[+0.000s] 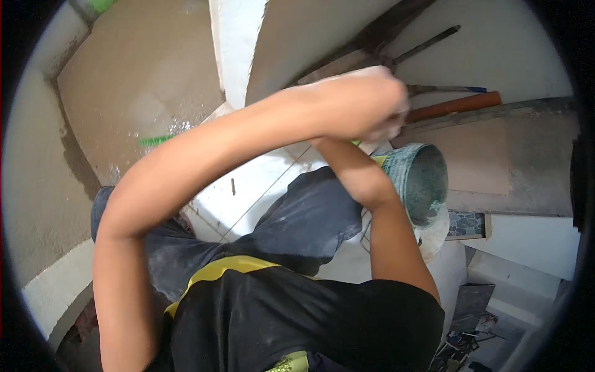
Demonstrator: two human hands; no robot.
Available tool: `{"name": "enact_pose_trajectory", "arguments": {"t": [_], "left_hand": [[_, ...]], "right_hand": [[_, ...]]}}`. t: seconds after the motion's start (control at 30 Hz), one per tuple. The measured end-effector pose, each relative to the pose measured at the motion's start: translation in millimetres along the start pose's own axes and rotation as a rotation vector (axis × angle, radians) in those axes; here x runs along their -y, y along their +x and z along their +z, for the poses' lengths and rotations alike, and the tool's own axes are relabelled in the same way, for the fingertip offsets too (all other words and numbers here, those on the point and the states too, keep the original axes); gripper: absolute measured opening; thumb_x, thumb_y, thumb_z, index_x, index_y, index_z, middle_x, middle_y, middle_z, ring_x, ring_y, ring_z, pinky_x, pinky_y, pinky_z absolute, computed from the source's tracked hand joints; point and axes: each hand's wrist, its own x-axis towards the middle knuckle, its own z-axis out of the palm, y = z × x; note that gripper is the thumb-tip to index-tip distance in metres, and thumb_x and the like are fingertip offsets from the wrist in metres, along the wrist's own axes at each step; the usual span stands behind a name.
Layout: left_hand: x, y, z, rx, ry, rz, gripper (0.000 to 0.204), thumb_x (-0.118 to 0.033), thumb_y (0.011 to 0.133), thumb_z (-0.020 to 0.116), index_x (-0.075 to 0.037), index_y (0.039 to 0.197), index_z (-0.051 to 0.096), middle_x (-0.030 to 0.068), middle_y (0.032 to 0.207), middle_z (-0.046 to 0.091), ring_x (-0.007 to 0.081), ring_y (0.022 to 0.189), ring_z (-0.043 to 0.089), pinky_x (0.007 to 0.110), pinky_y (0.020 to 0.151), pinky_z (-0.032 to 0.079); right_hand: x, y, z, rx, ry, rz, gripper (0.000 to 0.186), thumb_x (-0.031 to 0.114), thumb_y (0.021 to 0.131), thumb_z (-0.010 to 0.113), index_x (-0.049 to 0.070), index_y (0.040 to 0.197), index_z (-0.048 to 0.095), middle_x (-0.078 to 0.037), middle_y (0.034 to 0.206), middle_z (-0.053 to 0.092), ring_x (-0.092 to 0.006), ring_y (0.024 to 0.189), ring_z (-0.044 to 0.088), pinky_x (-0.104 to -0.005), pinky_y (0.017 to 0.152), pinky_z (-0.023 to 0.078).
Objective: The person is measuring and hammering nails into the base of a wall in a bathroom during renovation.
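Note:
My left arm crosses from the lower left toward the upper right. At its end, my left hand (375, 105) is closed with curled fingers, smeared by motion; what it may hold does not show. My right forearm (356, 173) rises from the lower right and passes behind the left one, which hides the right hand. Past the left forearm, green bristles (158, 141) show against the wet brown surface (142, 74). A grime-streaked green bucket (403, 170) is close to my right forearm, its mouth turned toward the right.
White floor tiles (254, 186) lie between my legs, with a small brown stick (233, 186) on them. An orange pipe (458, 106) and long-handled tools (427, 44) are at the upper right. A broken-edged white panel (238, 49) stands ahead. Dark clutter (458, 350) sits at the lower right.

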Motion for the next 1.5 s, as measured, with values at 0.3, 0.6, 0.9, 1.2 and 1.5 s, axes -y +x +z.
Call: {"name": "enact_pose_trajectory", "arguments": {"t": [0.3,0.6,0.9,1.2,1.5], "left_hand": [[248.0,69.6,41.6,-0.656,1.272,0.285,0.089,-0.017,0.087,0.07,-0.004,0.155,0.015,0.0281,0.094,0.069,0.0407,0.099,0.067,0.047,0.096,0.049],[95.4,-132.5,4.8,0.091,0.0,-0.335,0.045,-0.036,0.103,0.047,-0.003,0.13,0.061,0.0243,0.119,0.067,0.0393,0.11,0.065,0.044,0.096,0.051],[153.0,-279.3,-68.8,0.627,-0.544,-1.076,0.032,-0.028,0.103,0.054,-0.001,0.11,0.068,0.0011,0.068,0.061,0.0108,0.066,0.06,0.027,0.062,0.051],[216.0,-440.8,-216.0,0.338,0.293,-1.044,0.027,-0.03,0.098,0.055,-0.007,0.1,0.07,0.0083,0.081,0.068,0.0222,0.075,0.065,0.038,0.07,0.05],[233.0,-514.4,-242.1,-0.127,0.805,-1.206,0.027,-0.027,0.099,0.052,-0.008,0.109,0.068,0.0126,0.103,0.072,0.0313,0.091,0.068,0.045,0.081,0.053]], "right_hand": [[-5.9,65.7,71.8,1.351,-0.73,0.33,0.029,0.04,0.075,0.067,0.014,0.065,0.06,-0.003,0.06,0.061,-0.0166,0.057,0.058,-0.0379,0.053,0.048],[-42.1,48.6,47.6,1.341,-0.713,0.387,0.051,0.059,0.071,0.07,0.008,0.066,0.067,-0.006,0.061,0.064,-0.0197,0.056,0.062,-0.0372,0.052,0.051],[-35.8,55.2,40.1,0.979,-0.57,0.175,0.051,0.047,0.084,0.073,0.004,0.112,0.068,-0.012,0.083,0.069,-0.0218,0.073,0.064,-0.0357,0.071,0.051],[18.4,31.9,-1.2,0.919,-0.746,0.565,0.059,0.028,0.079,0.077,0.002,0.127,0.054,-0.016,0.107,0.066,-0.0246,0.096,0.063,-0.0367,0.089,0.049],[28.8,-14.6,-102.9,0.652,-1.041,0.687,0.064,0.024,0.068,0.086,0.001,0.121,0.06,-0.012,0.105,0.067,-0.023,0.099,0.062,-0.0347,0.091,0.048]]}}
